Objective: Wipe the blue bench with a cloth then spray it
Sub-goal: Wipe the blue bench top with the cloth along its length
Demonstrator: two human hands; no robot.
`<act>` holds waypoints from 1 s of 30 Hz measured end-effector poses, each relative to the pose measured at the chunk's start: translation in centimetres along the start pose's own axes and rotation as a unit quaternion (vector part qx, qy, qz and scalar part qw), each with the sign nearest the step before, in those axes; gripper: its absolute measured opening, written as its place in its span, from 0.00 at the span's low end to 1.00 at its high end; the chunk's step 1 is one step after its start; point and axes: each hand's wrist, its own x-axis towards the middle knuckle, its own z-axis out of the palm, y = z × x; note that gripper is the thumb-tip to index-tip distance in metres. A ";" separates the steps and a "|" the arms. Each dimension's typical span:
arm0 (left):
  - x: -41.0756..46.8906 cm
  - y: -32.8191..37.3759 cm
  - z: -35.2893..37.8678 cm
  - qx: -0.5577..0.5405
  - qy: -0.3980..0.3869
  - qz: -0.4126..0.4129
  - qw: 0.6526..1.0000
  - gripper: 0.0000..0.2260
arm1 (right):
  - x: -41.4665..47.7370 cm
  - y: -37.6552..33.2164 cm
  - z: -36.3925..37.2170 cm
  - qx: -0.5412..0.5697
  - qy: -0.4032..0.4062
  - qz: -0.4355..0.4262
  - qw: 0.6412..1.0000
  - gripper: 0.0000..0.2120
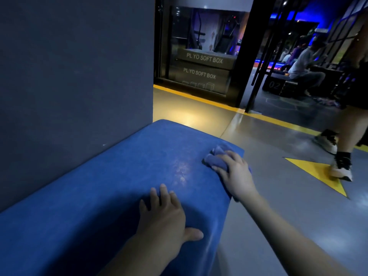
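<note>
The right hand (pixel 237 176) is gripping the bunched cloth (pixel 217 156), fingers curled over it, pressing it onto the blue bench (pixel 99 196) at the bench's far outer corner. The left hand (pixel 165 214) is lying flat on the bench top, fingers spread, holding nothing. Pale smears (pixel 182 170) are showing mid-bench, so overlapping strokes under steady pressure are probably serving best. No spray bottle or other container is showing.
</note>
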 end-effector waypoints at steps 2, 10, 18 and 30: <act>-0.1 0.1 0.0 0.001 -0.001 0.002 1.000 0.46 | 1.4 0.1 0.0 0.006 0.004 0.026 1.000 0.17; 0.9 0.8 0.1 0.010 -0.034 -0.025 0.999 0.48 | 1.2 -0.4 0.2 0.031 0.007 0.064 0.997 0.17; 1.0 0.5 0.4 -0.011 -0.002 -0.024 1.000 0.47 | 3.0 1.8 0.4 0.093 0.053 0.052 0.993 0.14; -2.9 1.3 3.6 -0.059 0.140 -0.071 0.986 0.34 | -6.8 -3.4 0.4 0.091 0.015 0.001 0.996 0.15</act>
